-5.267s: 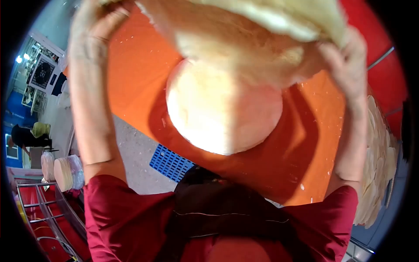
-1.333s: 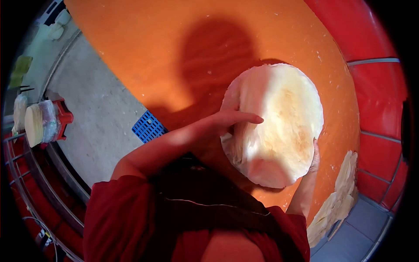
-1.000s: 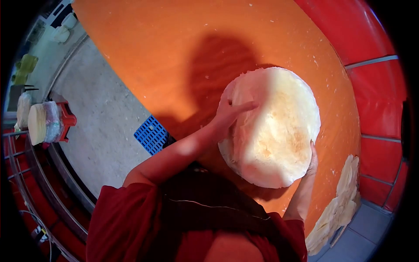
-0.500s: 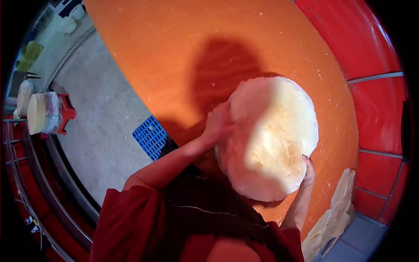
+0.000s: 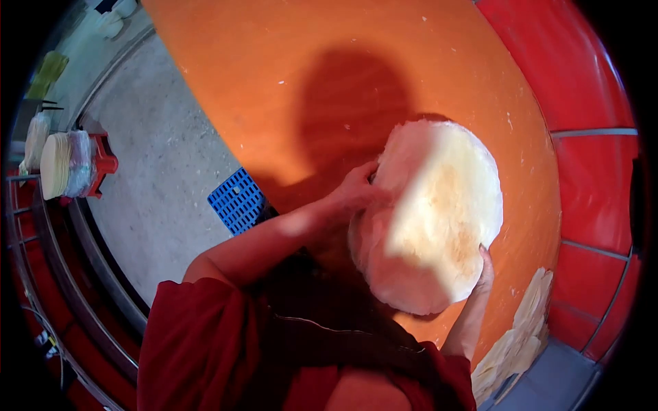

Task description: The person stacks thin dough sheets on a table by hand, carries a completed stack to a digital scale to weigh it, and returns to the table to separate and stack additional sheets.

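A large, pale round flatbread (image 5: 445,198) with light brown patches is held over the orange table (image 5: 274,89); it may be a stack of several. At its left edge my left hand (image 5: 360,190) grips it, thumb and fingers closed on the rim. My right hand (image 5: 485,268) holds the lower right edge, its thumb on top and the other fingers hidden beneath. Part of the flatbread's left side bends inward near my left hand and lies in shadow.
Torn pale sheets (image 5: 517,332) lie along the table's near right edge. Red tiles (image 5: 593,185) border the right side. A blue plastic crate (image 5: 236,202) is on the floor to the left. Farther left, round flatbreads (image 5: 55,166) rest on a red stool (image 5: 103,166).
My left hand has moved slightly right and up, and the flatbread's left edge has drawn inward with it. My right hand stays at the lower right edge.
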Demonstrator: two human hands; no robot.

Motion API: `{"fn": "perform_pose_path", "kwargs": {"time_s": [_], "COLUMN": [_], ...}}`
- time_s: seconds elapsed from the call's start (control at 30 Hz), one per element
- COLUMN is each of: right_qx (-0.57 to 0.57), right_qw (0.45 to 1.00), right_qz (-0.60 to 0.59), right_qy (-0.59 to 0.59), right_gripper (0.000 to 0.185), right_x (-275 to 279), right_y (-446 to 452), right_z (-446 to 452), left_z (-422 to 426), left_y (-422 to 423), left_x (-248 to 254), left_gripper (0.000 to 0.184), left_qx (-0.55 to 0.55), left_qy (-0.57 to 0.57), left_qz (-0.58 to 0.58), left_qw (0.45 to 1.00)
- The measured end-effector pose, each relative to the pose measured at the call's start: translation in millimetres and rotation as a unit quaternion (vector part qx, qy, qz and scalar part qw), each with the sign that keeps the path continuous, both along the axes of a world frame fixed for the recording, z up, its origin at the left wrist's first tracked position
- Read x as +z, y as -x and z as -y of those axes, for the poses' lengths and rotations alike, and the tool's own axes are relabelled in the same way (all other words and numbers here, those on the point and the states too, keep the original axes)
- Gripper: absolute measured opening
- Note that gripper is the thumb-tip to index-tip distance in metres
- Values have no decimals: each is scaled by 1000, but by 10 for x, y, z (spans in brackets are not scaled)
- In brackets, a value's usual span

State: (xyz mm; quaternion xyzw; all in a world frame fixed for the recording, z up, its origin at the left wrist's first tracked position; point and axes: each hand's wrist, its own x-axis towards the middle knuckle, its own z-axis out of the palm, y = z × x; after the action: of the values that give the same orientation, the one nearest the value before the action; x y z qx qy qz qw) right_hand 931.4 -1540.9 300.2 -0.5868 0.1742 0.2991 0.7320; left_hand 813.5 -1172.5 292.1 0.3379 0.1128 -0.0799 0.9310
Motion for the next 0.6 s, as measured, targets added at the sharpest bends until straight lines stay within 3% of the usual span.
{"fn": "perform_pose_path", "kwargs": {"time_s": [0.1, 0.13, 0.2, 0.23, 0.27, 0.33, 0.4, 0.47, 0.53, 0.6], "right_qx": [-15, -25, -34, -38, 37, 169, 222, 172, -15, -235], "right_qw": [999, 998, 967, 920, 931, 930, 967, 983, 967, 917], "right_qz": [1, 8, 160, 228, 164, 30, -17, -42, -40, -7], "right_qy": [-46, -54, 196, 317, 324, 325, 126, -54, -249, -323], "right_gripper": [49, 45, 43, 44, 50, 63, 76, 93, 103, 109], "right_x": [-52, -46, 87, 167, 239, 434, 492, 353, 24, 55], "right_y": [-98, -117, 21, 121, 255, 680, 1335, 1912, 2213, 2147], "right_z": [227, 301, 438, 501, 645, 911, 700, 153, -355, -932], "left_z": [-6, 13, 49, 46, 43, -13, -67, -93, -3, -7], "left_y": [40, 20, -38, -65, -91, -165, -316, -387, -476, -445], "left_x": [206, 127, -90, -71, -37, 168, 437, 586, 562, 415], "left_gripper": [76, 77, 80, 77, 75, 69, 63, 40, 32, 29], "left_qx": [-31, -30, -26, -19, -15, -57, -150, -183, -156, -170], "left_qy": [22, -47, -187, -150, -113, -68, -66, -11, -20, -24], "left_qz": [84, 103, 142, 168, 193, 126, -49, -35, -98, -103], "left_qw": [996, 993, 972, 974, 975, 988, 985, 982, 983, 980]}}
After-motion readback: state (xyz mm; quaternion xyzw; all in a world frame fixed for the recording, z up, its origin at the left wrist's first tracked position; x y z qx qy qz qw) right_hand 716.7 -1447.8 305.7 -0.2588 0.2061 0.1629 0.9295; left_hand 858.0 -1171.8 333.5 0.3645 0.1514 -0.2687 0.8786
